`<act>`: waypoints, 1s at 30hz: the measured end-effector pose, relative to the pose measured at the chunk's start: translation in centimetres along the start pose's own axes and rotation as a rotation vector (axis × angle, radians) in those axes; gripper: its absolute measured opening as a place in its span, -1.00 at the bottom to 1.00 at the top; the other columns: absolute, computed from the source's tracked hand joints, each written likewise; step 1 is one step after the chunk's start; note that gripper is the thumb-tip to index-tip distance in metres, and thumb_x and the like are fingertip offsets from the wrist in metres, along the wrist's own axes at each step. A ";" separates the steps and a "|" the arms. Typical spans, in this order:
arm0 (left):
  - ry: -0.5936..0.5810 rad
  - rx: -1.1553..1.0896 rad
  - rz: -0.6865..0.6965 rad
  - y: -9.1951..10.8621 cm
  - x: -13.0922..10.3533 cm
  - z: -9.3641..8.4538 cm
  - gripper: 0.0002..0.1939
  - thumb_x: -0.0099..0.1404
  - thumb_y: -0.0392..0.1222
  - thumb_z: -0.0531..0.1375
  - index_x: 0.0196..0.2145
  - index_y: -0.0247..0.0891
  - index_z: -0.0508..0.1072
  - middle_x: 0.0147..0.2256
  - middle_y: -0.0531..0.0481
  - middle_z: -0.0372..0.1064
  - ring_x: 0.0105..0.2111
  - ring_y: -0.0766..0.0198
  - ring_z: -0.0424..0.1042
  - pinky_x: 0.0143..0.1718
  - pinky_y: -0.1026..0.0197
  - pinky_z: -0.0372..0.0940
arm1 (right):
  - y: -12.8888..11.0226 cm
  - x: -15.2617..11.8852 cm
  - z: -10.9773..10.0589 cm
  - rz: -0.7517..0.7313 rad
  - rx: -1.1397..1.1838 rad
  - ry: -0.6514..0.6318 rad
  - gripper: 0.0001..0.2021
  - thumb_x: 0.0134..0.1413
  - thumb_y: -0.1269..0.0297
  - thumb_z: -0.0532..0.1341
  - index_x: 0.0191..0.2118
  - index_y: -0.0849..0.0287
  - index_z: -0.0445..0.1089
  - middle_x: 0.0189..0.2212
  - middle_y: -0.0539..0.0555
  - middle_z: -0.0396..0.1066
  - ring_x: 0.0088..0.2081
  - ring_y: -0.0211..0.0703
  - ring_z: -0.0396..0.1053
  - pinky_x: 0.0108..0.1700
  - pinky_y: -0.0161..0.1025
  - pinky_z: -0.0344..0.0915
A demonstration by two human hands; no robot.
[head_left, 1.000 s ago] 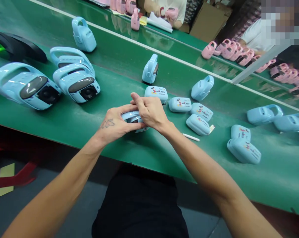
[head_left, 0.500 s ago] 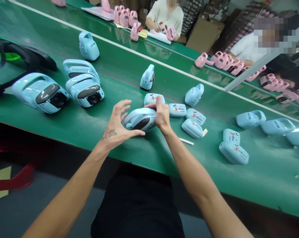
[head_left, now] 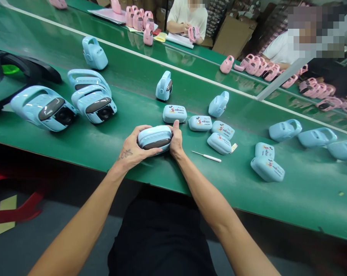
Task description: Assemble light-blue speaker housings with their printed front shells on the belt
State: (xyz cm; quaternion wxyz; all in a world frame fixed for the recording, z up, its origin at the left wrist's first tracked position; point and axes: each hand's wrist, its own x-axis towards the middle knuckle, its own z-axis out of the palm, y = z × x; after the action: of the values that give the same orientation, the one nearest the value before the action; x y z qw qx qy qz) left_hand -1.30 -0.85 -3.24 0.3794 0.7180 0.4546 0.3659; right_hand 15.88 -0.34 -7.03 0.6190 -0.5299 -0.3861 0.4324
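A light blue portable speaker (head_left: 154, 134) with a handle and a dark glossy panel is between my hands, just above the table's near part. My left hand (head_left: 133, 148) wraps its left end, thumb along the lower front. My right hand (head_left: 176, 141) grips the right end with the thumb pointing up; its other fingers are partly hidden. Just beyond lies a light blue piece with a Mickey print (head_left: 175, 114). Right of my hands are more such printed pieces (head_left: 200, 123) and a thin white-handled screwdriver-like tool (head_left: 210, 157).
Several light blue speakers stand at left (head_left: 51, 109), with a black strap-like object (head_left: 26, 69) beside them. More speakers (head_left: 285, 130) and two printed pieces (head_left: 267, 168) are at right. Beyond the white rail (head_left: 127, 48), people sit among pink speakers (head_left: 227, 64). A red stool (head_left: 15, 211) is below left.
My left hand has closed onto the speaker's left end. The speaker has turned, its handle now lying over the body. My right hand has shifted left and lower, uncovering the thin tool.
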 end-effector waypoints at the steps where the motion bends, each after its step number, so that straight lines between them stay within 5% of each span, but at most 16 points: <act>1: -0.018 -0.036 -0.006 -0.3 0.0 0.2 -0.14 -0.16 0.12 0.53 0.09 -0.12 0.41 -0.01 -0.09 0.51 -0.05 0.03 0.53 -0.04 0.10 0.45 | -0.1 -0.1 0.0 -0.018 0.000 -0.027 -0.14 0.10 -0.51 -0.17 -0.43 0.19 0.55 -0.51 0.09 0.54 -0.30 -0.08 0.53 -0.21 -0.25 0.39; 7: -0.035 -0.094 -0.024 -0.8 -0.2 0.9 -0.15 -0.19 0.09 0.55 0.06 -0.15 0.43 -0.06 -0.08 0.54 -0.06 0.01 0.54 -0.03 0.04 0.46 | -0.8 -1.3 -0.2 -0.137 -0.101 -0.056 -0.17 0.18 -0.45 -0.17 -0.39 0.17 0.57 -0.38 0.13 0.59 -0.20 -0.02 0.56 -0.15 -0.20 0.42; 18: 0.034 -0.032 -0.118 -0.3 -0.9 1.0 -0.29 -0.10 0.11 0.51 0.01 -0.12 0.49 -0.08 -0.04 0.58 -0.10 0.06 0.55 -0.01 0.05 0.44 | -1.9 -2.0 0.7 -0.058 -0.119 0.049 -0.27 0.30 -0.24 -0.16 -0.49 0.15 0.56 -0.44 0.14 0.59 -0.23 0.01 0.57 -0.15 -0.16 0.43; 22: -0.032 -0.139 -0.070 -0.8 -0.8 1.1 -0.17 -0.10 0.21 0.49 0.09 -0.14 0.43 0.04 -0.12 0.53 0.02 0.01 0.51 0.05 0.05 0.41 | -2.0 -2.5 1.1 -0.066 -0.107 0.101 -0.32 0.30 -0.15 -0.13 -0.48 0.16 0.56 -0.44 0.13 0.59 -0.25 -0.02 0.57 -0.14 -0.17 0.42; 25: 0.092 -0.306 -0.017 -1.1 -0.7 1.9 -0.24 0.15 0.44 0.22 0.09 -0.18 0.41 0.06 -0.19 0.50 0.05 0.01 0.49 0.06 0.04 0.38 | -1.6 -2.7 1.2 -0.079 -0.073 0.138 -0.33 0.30 -0.16 -0.11 -0.46 0.18 0.56 -0.44 0.12 0.59 -0.27 -0.02 0.56 -0.17 -0.17 0.40; 30: 0.369 -0.271 -0.056 -1.0 -0.4 4.0 -0.31 0.40 0.38 -0.11 -0.18 -0.23 0.56 -0.24 -0.11 0.57 -0.23 0.10 0.54 -0.20 0.13 0.37 | -0.7 -2.0 0.6 -0.037 0.069 0.026 -0.29 0.25 -0.32 -0.06 -0.39 0.19 0.59 -0.43 0.12 0.59 -0.28 -0.01 0.56 -0.21 -0.17 0.41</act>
State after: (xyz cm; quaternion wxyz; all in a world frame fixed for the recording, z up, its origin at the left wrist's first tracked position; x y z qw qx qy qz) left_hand 1.69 -1.80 -6.03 0.3926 0.5685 0.4829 0.5381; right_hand 14.78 -2.12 -6.29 0.6497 -0.5066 -0.3726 0.4270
